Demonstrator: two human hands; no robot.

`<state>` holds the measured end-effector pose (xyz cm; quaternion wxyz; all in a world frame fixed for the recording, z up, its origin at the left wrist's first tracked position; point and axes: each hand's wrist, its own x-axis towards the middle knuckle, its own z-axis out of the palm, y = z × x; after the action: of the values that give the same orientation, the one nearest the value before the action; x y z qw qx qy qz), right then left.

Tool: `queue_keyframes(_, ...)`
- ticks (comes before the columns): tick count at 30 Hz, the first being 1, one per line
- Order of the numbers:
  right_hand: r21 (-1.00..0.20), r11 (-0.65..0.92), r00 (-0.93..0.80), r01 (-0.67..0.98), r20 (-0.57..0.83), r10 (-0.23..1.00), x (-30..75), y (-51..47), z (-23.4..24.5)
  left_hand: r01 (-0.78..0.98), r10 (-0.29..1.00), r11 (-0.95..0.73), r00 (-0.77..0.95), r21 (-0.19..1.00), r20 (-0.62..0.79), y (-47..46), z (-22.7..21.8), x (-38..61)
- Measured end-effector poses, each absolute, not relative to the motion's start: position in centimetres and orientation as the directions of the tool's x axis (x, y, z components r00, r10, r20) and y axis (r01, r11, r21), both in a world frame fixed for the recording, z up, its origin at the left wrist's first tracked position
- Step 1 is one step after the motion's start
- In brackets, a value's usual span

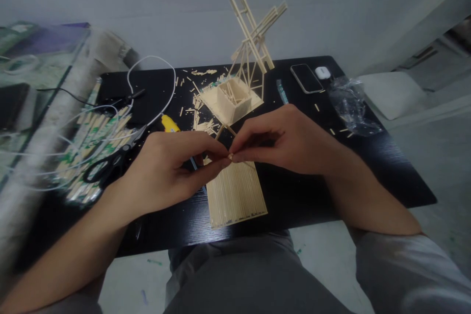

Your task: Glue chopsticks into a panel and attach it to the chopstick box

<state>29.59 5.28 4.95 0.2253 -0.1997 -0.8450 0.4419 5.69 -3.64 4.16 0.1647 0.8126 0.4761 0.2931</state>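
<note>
My left hand (184, 162) and my right hand (279, 142) meet fingertip to fingertip above the table. Both are closed in a pinch on thin wooden sticks (220, 132), whose ends poke out beyond the fingers. My fingers hide most of the sticks, so how they join cannot be made out. Below the hands lies a flat panel of wooden sticks (237, 194) set side by side. Just beyond stands a windmill-like wooden model (253, 41) with crossed blades on a frame, and a small wooden box (235, 100) on its base holds short stick pieces.
Left on the black table (294, 196) are black scissors (114, 159), a yellow-handled tool (169, 123), a white cable (174, 78) and wrapped sticks (84, 157). Stick offcuts (200, 108) lie around the model. A phone (306, 78), white case (323, 73) and clear plastic bag (355, 108) sit right.
</note>
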Motion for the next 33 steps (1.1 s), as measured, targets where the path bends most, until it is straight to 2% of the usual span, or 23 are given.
queue_keyframes(27, -0.809, 0.575, -0.812, 0.126, 0.248, 0.528, 29.55, 5.27, 4.8, 0.685, 0.886, -0.464, 0.354, 0.562, 0.3, -3.72, 4.16, 5.73)
queue_keyframes(33, -0.799, 0.597, -0.813, 0.069, 0.302, 0.498, 29.5, 5.43, 4.47, 0.681, 0.887, -0.463, 0.356, 0.567, 0.295, -3.68, 4.21, 5.81)
